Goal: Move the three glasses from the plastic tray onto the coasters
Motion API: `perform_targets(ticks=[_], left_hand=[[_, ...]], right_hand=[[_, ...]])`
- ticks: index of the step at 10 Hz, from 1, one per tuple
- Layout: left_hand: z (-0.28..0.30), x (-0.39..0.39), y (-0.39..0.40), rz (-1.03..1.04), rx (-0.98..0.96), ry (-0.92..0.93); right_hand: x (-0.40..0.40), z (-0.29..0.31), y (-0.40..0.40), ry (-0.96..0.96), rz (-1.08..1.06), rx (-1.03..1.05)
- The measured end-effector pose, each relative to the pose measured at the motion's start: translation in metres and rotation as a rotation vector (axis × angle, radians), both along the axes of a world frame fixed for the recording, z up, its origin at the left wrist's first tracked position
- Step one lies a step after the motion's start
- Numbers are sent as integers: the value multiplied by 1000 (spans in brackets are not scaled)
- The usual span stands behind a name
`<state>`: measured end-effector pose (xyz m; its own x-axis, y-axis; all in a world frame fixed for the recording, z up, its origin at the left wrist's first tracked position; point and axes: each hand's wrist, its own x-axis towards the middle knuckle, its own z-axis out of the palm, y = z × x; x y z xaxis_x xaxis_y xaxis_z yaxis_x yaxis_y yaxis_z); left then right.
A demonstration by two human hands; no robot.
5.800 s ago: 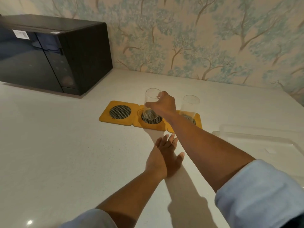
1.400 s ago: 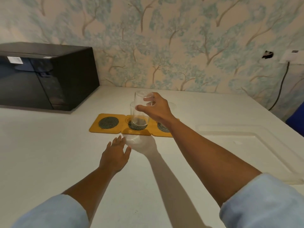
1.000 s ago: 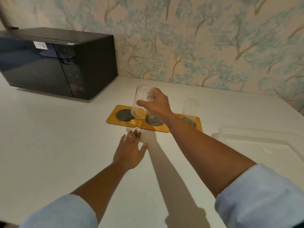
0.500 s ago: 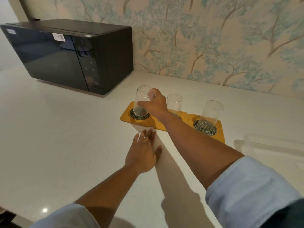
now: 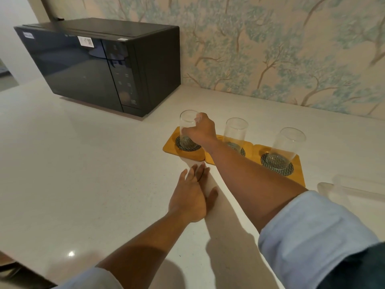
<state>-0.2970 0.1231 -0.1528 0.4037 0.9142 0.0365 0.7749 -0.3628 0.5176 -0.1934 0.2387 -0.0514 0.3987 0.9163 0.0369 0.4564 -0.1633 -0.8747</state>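
A black microwave [image 5: 104,67] sits at the back left of the white counter [image 5: 83,174], against the tree-patterned wallpaper [image 5: 270,49]. It carries a white sticker [image 5: 85,41] on the top of its door and another near its left corner; the print on both is too small to read. At the counter's right edge lies the clear plastic tray [image 5: 354,190], only partly in view.

Three yellow coasters [image 5: 279,163] with dark mesh centres lie in a row near the middle of the counter, touching one another. A glass stands upright on each — the middle glass [image 5: 236,130] and the right glass [image 5: 288,144] stand free. The right forearm crosses in front of the middle coaster and hides part of it.

The right hand [image 5: 201,132] is wrapped around the left glass [image 5: 187,126], fingers closed on its side near the rim, and the glass's base sits on the left coaster [image 5: 183,151]. The left hand [image 5: 190,195] lies flat and open on the counter, palm down, fingers together — just in front of the left coaster, holding nothing.
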Motion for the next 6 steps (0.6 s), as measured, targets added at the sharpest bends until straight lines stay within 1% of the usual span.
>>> perform_targets(ticks=[1, 3, 4, 5, 6], left_hand=[[-1, 0, 0, -18, 41, 51], [0, -1, -2, 13, 43, -6], [2, -1, -2, 1, -7, -64], [2, -3, -3, -81, 87, -138], [0, -4, 0, -173, 273, -46]], right_hand=[[1, -3, 2, -13, 4, 14], [0, -6, 2, -52, -7, 23], [-4, 0, -2, -73, -35, 15], [-5, 4, -6, -75, -59, 41], [-10, 14, -17, -58, -73, 83]])
